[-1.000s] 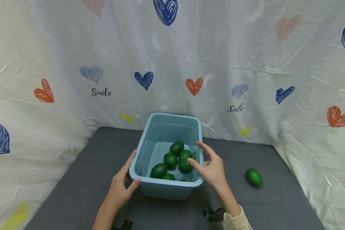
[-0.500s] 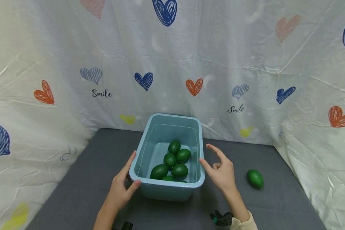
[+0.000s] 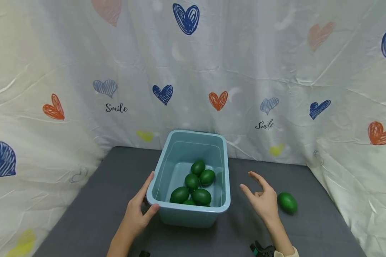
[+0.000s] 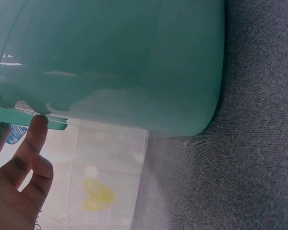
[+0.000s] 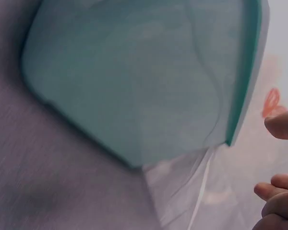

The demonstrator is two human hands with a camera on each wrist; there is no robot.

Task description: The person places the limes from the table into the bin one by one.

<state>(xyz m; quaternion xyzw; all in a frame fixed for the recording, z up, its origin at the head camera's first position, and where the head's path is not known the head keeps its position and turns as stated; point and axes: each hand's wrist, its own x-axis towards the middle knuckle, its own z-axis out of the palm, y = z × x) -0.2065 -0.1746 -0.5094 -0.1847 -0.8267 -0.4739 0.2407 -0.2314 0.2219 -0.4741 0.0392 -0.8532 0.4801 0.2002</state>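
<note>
A light blue plastic bin (image 3: 194, 218) stands on the dark grey table, with several smooth, dark green oval fruits (image 3: 201, 197) lying in its near half; they look like limes. My left hand (image 3: 136, 216) holds the bin's near left corner, thumb at the front rim and fingers along the left side. In the left wrist view, fingertips (image 4: 38, 125) touch the rim from below. My right hand (image 3: 264, 200) hovers to the right of the bin, holding nothing, thumb and index finger spread apart. Just beyond it, one more green oval fruit (image 3: 287, 203) lies on the table.
Grey cloth covers the table (image 3: 93, 217). A white curtain (image 3: 244, 64) printed with hearts hangs behind the table and along both sides. The bin's far end stands close to the back curtain.
My right hand has moved from over the bin's right rim toward the loose green fruit at the right. Fruits in the bin have shifted slightly. My left hand stays on the corner.
</note>
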